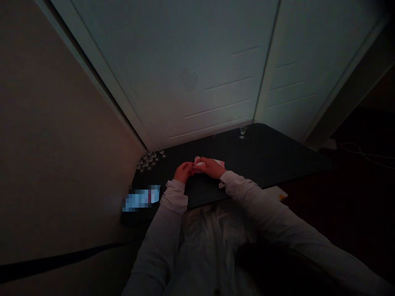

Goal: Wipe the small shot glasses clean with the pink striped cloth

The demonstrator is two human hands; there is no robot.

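My left hand [184, 171] and my right hand [212, 167] meet above the black table, close to its front edge. The right hand is closed round a crumpled pink-and-white cloth [219, 163], whose ends stick out on both sides of the fingers. Pinched fingers of the left hand press against the cloth's left end. A small shiny thing seems to sit between the two hands, but dim light and the fingers hide its shape. Beyond the hands, a small stemmed glass [242, 132] stands upright near the back of the table.
Several small stemmed glasses [149, 160] cluster at the table's left back corner, by the wall. A lit, blurred-out screen [141, 199] lies at the front left of the black table [265, 152]. White panelled doors [216, 82] rise directly behind. A pale box [275, 192] sits below the front edge.
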